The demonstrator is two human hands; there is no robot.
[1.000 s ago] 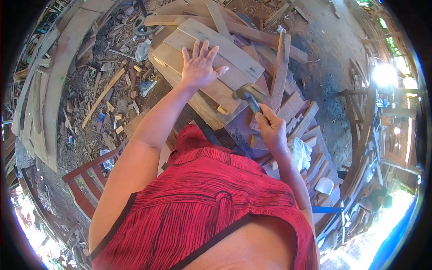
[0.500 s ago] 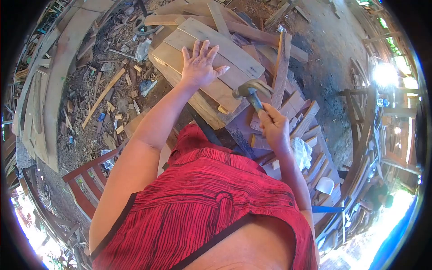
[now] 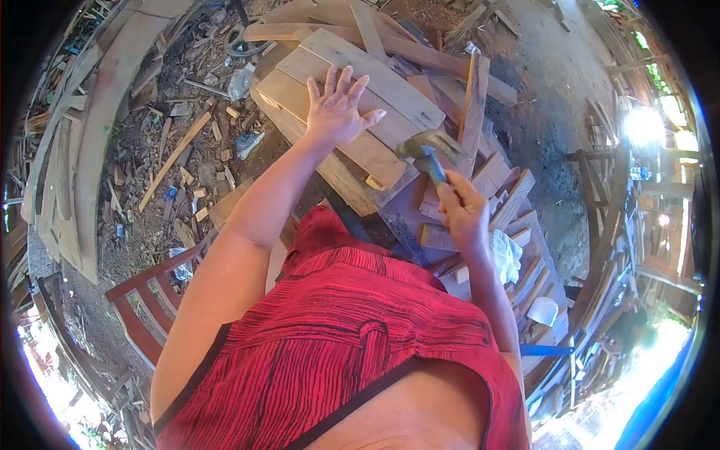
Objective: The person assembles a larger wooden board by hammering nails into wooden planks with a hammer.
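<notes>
My left hand (image 3: 337, 109) lies flat with fingers spread on a panel of wooden boards (image 3: 405, 101) set side by side. In my right hand (image 3: 466, 214) is a claw hammer (image 3: 429, 150), gripped by its blue handle. The hammer's head is slightly blurred and overlaps the right end of the panel in this view. Beneath the panel lies a thicker wooden plank (image 3: 345, 187), its edge showing toward me. A small wood block (image 3: 374, 182) sticks out at the panel's near edge.
A long wood strip (image 3: 473, 105) leans right of the panel. Stacked wood offcuts (image 3: 514, 199) and a crumpled plastic bag (image 3: 505, 255) lie by my right arm. Wood scraps litter the ground at left, near a slatted reddish-brown chair (image 3: 142, 311). A white cup-like object (image 3: 542, 310) sits at right.
The hammer and my right hand have shifted slightly to the right, the hammer's head now more blurred. My left hand stays flat on the boards.
</notes>
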